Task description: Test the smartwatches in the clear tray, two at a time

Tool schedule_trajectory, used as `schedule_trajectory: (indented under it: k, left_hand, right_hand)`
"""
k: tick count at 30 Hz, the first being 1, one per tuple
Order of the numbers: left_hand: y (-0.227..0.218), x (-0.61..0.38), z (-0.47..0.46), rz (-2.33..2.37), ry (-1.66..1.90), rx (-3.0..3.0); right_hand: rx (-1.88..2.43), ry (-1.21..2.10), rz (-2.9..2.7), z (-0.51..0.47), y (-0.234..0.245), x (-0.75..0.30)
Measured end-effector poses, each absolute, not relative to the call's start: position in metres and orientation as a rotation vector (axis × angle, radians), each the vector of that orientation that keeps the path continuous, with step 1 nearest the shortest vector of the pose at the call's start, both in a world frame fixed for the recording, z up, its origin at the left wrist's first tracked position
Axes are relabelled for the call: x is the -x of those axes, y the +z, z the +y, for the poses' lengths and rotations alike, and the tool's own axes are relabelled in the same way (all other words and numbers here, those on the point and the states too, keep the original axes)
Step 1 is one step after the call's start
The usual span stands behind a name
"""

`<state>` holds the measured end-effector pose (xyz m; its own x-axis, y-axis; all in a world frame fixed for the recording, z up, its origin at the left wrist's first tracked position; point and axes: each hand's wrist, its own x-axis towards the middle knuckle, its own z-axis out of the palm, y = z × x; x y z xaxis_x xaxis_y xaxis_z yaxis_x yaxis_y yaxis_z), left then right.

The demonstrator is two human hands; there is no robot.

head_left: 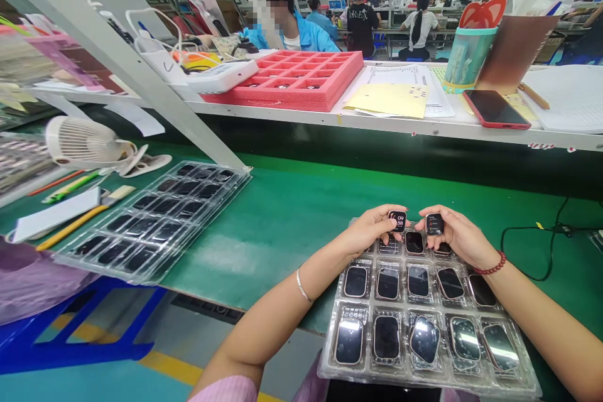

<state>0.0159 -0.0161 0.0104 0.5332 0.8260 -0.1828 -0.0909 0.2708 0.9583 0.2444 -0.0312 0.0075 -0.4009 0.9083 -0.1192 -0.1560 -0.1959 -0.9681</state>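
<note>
My left hand (375, 226) holds a smartwatch without a strap (398, 220), its lit screen showing large digits. In my right hand (455, 235) is a second strapless smartwatch (434, 224), also lit, with small lines on its screen. Both hands are above the far side of a clear plastic tray (330, 361). Rows of dark-screened watch bodies lie in its pockets, such as one watch body (386, 337) at the front; some sit tilted. The tray's near edge overhangs the bench towards my lap. My fingers hide part of the back row.
Left on the green bench (264, 213) lie another clear tray (162, 270) of dark screens, a white fan (82, 141) and a yellow-handled brush (75, 227). The shelf above holds a red foam tray (325, 97), papers and a phone (497, 108). A black cable (549, 251) lies right.
</note>
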Motion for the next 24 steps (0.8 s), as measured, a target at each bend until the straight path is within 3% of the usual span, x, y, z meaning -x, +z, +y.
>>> schedule_trajectory:
  k: [24]
  left_hand:
    - [0.0122, -0.0164, -0.0169, 0.809, 0.709, -1.144]
  right_hand:
    - [1.028, 1.665, -1.369, -0.0323, 0.0093, -0.2396]
